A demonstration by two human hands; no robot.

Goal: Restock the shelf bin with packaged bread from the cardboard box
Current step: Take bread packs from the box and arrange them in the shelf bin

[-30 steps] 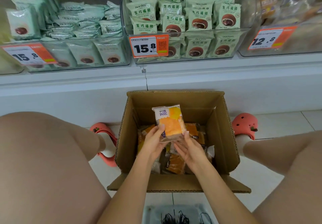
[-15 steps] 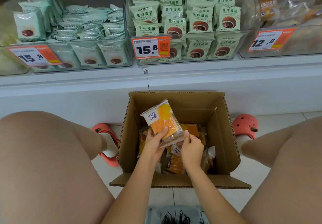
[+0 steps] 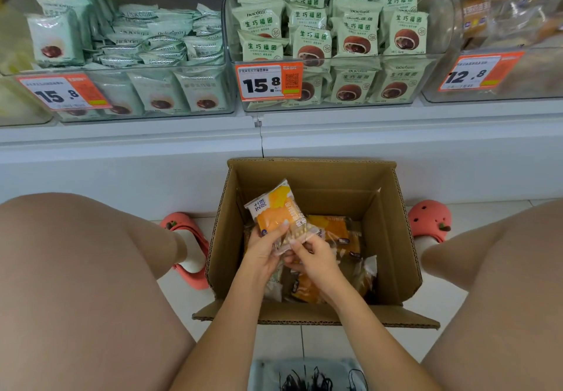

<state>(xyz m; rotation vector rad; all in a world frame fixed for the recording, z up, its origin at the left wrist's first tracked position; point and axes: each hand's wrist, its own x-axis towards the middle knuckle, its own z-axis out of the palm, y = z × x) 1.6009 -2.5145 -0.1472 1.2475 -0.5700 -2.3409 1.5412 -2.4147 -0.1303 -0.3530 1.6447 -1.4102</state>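
An open cardboard box (image 3: 396, 238) stands on the floor between my knees, with several orange bread packets (image 3: 332, 229) lying in its bottom. My left hand (image 3: 262, 247) is closed on the lower edge of one orange-and-white bread packet (image 3: 272, 208), held tilted above the box's left side. My right hand (image 3: 313, 256) pinches the clear lower corner of that same packet. A clear shelf bin (image 3: 499, 74) with a 12.8 price tag sits at the upper right, holding blurred orange bread packets.
Two clear bins of green snack packets (image 3: 335, 34) with 15.8 tags fill the shelf straight ahead and to the left. A white shelf base (image 3: 152, 162) runs behind the box. Pink clogs (image 3: 429, 218) flank the box. The near box flap (image 3: 411, 319) lies folded out toward me.
The packet has tilted leftward and sunk slightly toward the box. My right hand moved from under the packet up to its lower corner. The view has shifted slightly.
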